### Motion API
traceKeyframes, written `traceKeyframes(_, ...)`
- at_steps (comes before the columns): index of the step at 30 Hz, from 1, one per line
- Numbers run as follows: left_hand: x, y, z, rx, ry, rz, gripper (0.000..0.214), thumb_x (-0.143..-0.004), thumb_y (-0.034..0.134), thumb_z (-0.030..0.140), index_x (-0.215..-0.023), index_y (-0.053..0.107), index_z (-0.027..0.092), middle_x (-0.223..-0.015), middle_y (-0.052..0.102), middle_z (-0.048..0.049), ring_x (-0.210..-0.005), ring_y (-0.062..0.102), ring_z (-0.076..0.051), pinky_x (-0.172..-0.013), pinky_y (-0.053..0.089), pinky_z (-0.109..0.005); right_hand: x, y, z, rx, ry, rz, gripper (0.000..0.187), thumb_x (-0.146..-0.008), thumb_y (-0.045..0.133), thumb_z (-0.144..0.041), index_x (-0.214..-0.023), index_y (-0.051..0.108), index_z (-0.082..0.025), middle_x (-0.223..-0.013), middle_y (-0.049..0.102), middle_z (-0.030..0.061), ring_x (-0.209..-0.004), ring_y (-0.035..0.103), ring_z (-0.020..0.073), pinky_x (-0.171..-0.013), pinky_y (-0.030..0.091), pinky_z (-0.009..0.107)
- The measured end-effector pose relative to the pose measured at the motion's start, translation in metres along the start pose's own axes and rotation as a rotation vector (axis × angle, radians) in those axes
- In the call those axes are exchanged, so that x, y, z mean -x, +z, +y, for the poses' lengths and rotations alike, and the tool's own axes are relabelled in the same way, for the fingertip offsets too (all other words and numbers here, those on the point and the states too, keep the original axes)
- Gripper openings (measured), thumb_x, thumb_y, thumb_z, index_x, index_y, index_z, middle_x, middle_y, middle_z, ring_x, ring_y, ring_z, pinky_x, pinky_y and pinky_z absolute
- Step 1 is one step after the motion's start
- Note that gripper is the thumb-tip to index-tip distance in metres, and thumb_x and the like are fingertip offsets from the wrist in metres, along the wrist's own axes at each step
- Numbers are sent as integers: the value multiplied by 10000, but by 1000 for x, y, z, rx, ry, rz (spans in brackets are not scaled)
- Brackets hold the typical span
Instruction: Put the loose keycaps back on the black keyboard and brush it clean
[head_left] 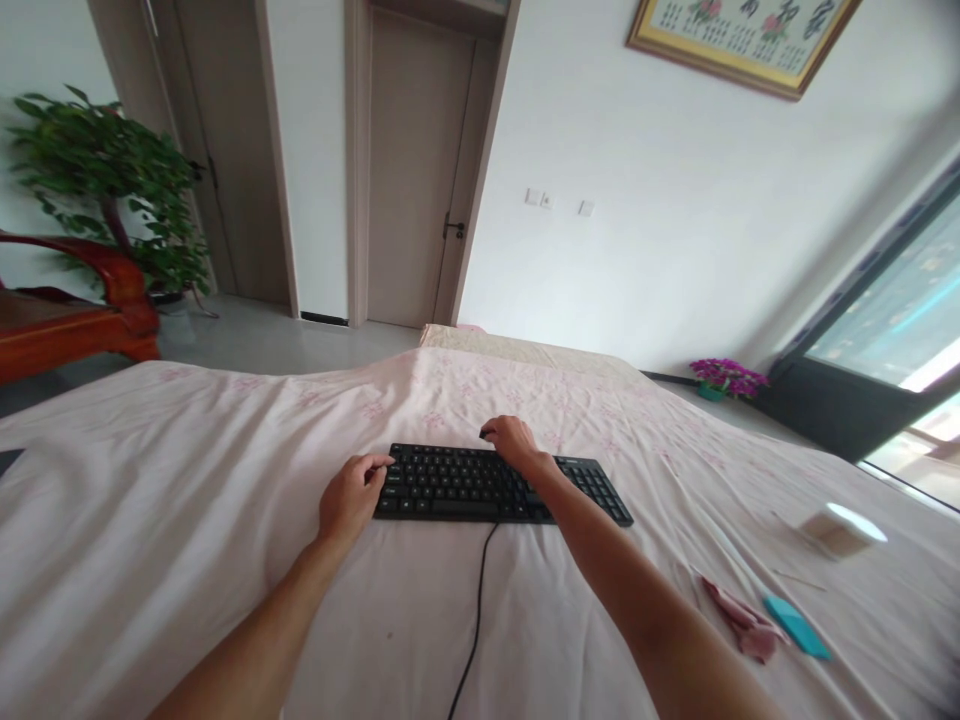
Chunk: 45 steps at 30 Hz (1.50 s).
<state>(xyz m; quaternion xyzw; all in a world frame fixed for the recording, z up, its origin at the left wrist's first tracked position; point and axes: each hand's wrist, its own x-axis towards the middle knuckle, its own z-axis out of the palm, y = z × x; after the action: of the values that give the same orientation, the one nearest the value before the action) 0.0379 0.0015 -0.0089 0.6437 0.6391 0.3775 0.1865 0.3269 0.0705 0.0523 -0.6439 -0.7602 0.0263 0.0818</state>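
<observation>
A black computer keyboard [457, 482] lies flat on the pale pink sheet, its long side across my view. At its left end, my left hand [352, 500] is closed, with thumb and fingers on the edge by the corner keys. My right hand [514, 443] reaches over the keyboard to its far edge. Its fingers are pinched round a small black thing [486, 434], mostly hidden, whose kind I cannot make out. The right wrist and forearm cover some keys right of the middle. A black cable [480, 610] runs from the keyboard's near edge toward me.
The wrinkled floral sheet [390, 620] spreads all round. On the right lie a pink cloth [746, 620], a turquoise flat piece [796, 627] and a pale roll-like object [844, 530]. Beyond are a wooden chair [112, 280], a plant [112, 180], a door [416, 170] and purple flowers [727, 376].
</observation>
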Motion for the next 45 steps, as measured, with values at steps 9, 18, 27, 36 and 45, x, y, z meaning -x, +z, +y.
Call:
traceKeyframes(9,1,-1,1,-49,-3,-8,280,-827,453,342,-997,668,284,-1039,671,11,-911,609,-173,-787,447,-264,87,-40,33,-25,36,44,270,-828,536,-263,-1050,689,-279,-1040,694,3,-1002,601,197,-850,392,253)
traceKeyframes(18,2,-1,0,-53,0,-5,295,-818,446,361,-1003,666,292,-1022,680,22,-887,615,-174,-751,451,-256,110,-21,31,131,50,-18,270,-864,504,-203,-1063,673,-272,-1081,663,67,-985,608,227,-818,396,285)
traceKeyframes(27,3,-1,0,-56,-11,-16,306,-819,446,376,-1020,662,293,-1028,681,20,-906,615,-177,-739,449,-253,120,-26,37,106,30,9,278,-875,499,-230,-1098,660,-271,-1061,671,48,-985,605,211,-823,393,265)
traceKeyframes(36,2,0,-2,-59,-1,-16,299,-818,444,374,-1010,660,299,-1036,679,23,-908,617,-176,-732,442,-252,161,-20,31,-119,-30,70,245,-874,494,-262,-1018,693,-263,-1042,671,10,-957,601,176,-827,409,250)
traceKeyframes(45,3,0,-3,-65,-6,-14,309,-813,449,383,-1017,665,296,-1022,683,22,-892,618,-174,-725,444,-247,161,-12,24,-74,-79,105,248,-906,463,-255,-994,695,-265,-991,652,17,-905,600,153,-734,413,225)
